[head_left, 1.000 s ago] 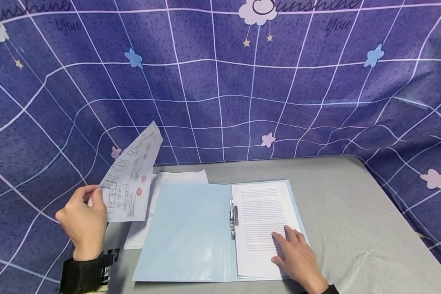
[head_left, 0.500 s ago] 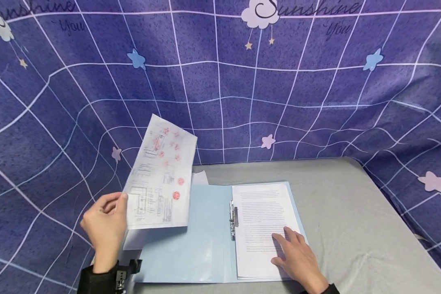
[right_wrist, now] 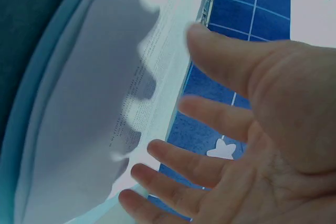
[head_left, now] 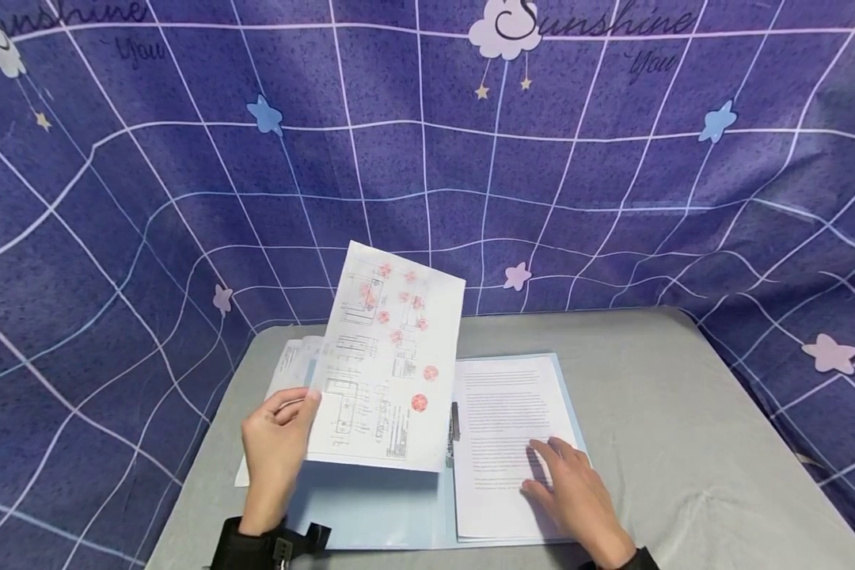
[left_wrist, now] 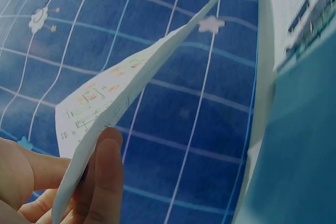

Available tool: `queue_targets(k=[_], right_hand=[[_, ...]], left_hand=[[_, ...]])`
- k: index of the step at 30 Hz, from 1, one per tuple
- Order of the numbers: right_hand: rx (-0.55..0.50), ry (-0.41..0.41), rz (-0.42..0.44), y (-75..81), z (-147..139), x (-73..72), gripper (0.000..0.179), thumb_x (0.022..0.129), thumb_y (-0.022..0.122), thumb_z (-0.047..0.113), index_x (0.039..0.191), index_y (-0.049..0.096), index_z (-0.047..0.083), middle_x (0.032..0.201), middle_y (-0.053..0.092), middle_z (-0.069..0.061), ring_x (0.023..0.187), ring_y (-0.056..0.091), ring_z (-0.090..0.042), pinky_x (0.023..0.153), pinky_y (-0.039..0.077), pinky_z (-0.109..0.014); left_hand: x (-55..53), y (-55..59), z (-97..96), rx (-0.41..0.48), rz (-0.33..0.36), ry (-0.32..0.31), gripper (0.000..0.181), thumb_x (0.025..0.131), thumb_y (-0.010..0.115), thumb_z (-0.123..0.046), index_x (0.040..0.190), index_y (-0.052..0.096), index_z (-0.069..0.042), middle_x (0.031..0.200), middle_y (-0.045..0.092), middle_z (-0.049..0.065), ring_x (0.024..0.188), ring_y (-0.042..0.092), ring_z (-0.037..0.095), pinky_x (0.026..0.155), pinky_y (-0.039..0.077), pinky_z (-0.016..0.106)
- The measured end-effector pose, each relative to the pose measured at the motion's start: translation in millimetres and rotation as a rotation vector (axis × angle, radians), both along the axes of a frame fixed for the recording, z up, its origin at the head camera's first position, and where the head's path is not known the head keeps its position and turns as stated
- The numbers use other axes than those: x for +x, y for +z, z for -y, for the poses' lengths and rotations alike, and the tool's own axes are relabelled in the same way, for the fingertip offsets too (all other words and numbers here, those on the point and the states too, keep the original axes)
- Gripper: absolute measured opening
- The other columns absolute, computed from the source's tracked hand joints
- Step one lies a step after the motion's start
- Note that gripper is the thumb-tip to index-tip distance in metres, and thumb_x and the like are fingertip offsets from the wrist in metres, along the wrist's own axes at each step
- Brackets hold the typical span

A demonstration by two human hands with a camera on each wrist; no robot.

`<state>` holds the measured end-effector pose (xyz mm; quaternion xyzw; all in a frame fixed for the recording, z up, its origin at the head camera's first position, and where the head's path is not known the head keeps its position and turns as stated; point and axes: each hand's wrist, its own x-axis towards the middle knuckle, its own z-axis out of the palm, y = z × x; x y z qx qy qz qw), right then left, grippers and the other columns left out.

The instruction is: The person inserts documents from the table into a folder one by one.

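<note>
My left hand (head_left: 278, 451) pinches the left edge of a printed sheet (head_left: 381, 356) with line drawings and red stamps. The sheet is held up at a slant over the left cover of an open light-blue folder (head_left: 370, 507). In the left wrist view the paper (left_wrist: 105, 106) passes between thumb and fingers. My right hand (head_left: 573, 495) hovers over or lightly touches a text-covered paper stack (head_left: 506, 412) on the folder's right side. In the right wrist view its fingers (right_wrist: 202, 166) are spread and fairly straight. The folder's metal clip (head_left: 454, 423) is partly hidden behind the raised sheet.
Other white papers (head_left: 295, 360) lie on the table to the left, partly under the folder. The grey cloth-covered table (head_left: 684, 427) extends to the right. A purple patterned curtain (head_left: 613, 182) stands behind and at both sides.
My left hand has carried the stamped sheet rightward from beyond the folder's left side to over its left cover, turning its printed face more toward me. The right hand has barely moved.
</note>
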<state>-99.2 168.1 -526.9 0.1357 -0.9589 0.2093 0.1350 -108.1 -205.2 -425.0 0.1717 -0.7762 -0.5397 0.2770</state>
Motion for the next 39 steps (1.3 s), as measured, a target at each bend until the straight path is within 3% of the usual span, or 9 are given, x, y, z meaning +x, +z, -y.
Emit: queue_targets(k=[5, 10, 15, 18, 20, 24, 31, 39], right_hand=[[-0.2, -0.016, -0.036, 5.7, 2.9, -11.8, 0.063, 0.083, 0.069, 0.028, 0.133, 0.044, -0.001, 0.121, 0.056, -0.022, 0.102, 0.057, -0.034, 0.083, 0.047, -0.049], [-0.437, 0.005, -0.058, 15.4, 9.6, -20.1, 0.058, 0.09, 0.061, 0.031, 0.138, 0.04, 0.006, 0.112, 0.063, -0.016, 0.085, 0.064, -0.022, 0.071, 0.053, -0.039], [-0.73, 0.025, 0.138, 28.5, 18.3, -21.6, 0.048, 0.092, 0.057, 0.034, 0.134, 0.045, 0.015, 0.104, 0.067, -0.008, 0.08, 0.065, -0.016, 0.067, 0.054, -0.032], [-0.941, 0.027, 0.287, 35.2, 22.4, -21.4, 0.044, 0.09, 0.059, 0.033, 0.129, 0.051, 0.015, 0.099, 0.068, -0.011, 0.077, 0.066, -0.021, 0.064, 0.054, -0.034], [-1.013, 0.014, 0.34, 38.6, 24.6, -21.1, 0.042, 0.088, 0.061, 0.034, 0.125, 0.055, 0.014, 0.094, 0.068, -0.012, 0.076, 0.065, -0.024, 0.062, 0.054, -0.035], [-1.06, -0.028, 0.383, 41.6, 27.4, -19.9, 0.038, 0.084, 0.066, 0.035, 0.115, 0.06, 0.014, 0.084, 0.069, -0.009, 0.072, 0.065, -0.026, 0.059, 0.055, -0.036], [-1.085, -0.059, 0.384, 38.8, 29.1, -19.7, 0.02, 0.083, 0.069, 0.026, 0.094, 0.066, 0.009, 0.074, 0.068, -0.009, 0.062, 0.062, -0.03, 0.05, 0.053, -0.039], [-1.095, -0.075, 0.369, 36.8, 28.3, -19.4, 0.022, 0.081, 0.071, 0.027, 0.091, 0.066, 0.008, 0.072, 0.067, -0.01, 0.06, 0.061, -0.029, 0.048, 0.053, -0.038]], left_hand=[[2.9, -10.7, -19.9, 0.055, 0.049, -0.062, 0.023, 0.082, 0.07, -0.032, 0.093, 0.067, -0.012, 0.081, 0.069, 0.004, 0.065, 0.065, 0.017, 0.049, 0.052, 0.028], [6.8, -18.4, -38.2, 0.095, 0.067, -0.106, 0.022, 0.082, 0.07, -0.031, 0.092, 0.067, -0.012, 0.08, 0.069, 0.004, 0.065, 0.065, 0.017, 0.049, 0.053, 0.031], [9.7, -23.2, -52.5, 0.14, 0.069, -0.147, 0.02, 0.081, 0.071, -0.028, 0.091, 0.066, -0.011, 0.08, 0.069, 0.004, 0.065, 0.065, 0.018, 0.049, 0.053, 0.033], [10.7, -25.6, -58.4, 0.159, 0.067, -0.155, 0.019, 0.08, 0.072, -0.026, 0.091, 0.066, -0.011, 0.08, 0.069, 0.004, 0.065, 0.065, 0.019, 0.049, 0.053, 0.033], [11.2, -27.3, -61.5, 0.168, 0.071, -0.156, 0.019, 0.08, 0.072, -0.025, 0.091, 0.066, -0.011, 0.08, 0.069, 0.004, 0.065, 0.065, 0.019, 0.049, 0.053, 0.033], [12.0, -30.7, -66.7, 0.186, 0.091, -0.165, 0.018, 0.08, 0.072, -0.025, 0.091, 0.066, -0.012, 0.08, 0.069, 0.003, 0.065, 0.065, 0.019, 0.049, 0.053, 0.034], [11.0, -37.4, -70.7, 0.203, 0.099, -0.179, 0.019, 0.08, 0.073, -0.026, 0.091, 0.067, -0.012, 0.078, 0.069, 0.003, 0.064, 0.065, 0.021, 0.048, 0.052, 0.035], [10.2, -40.0, -71.5, 0.198, 0.099, -0.191, 0.019, 0.08, 0.073, -0.026, 0.091, 0.067, -0.012, 0.078, 0.069, 0.002, 0.064, 0.064, 0.02, 0.047, 0.052, 0.035]])
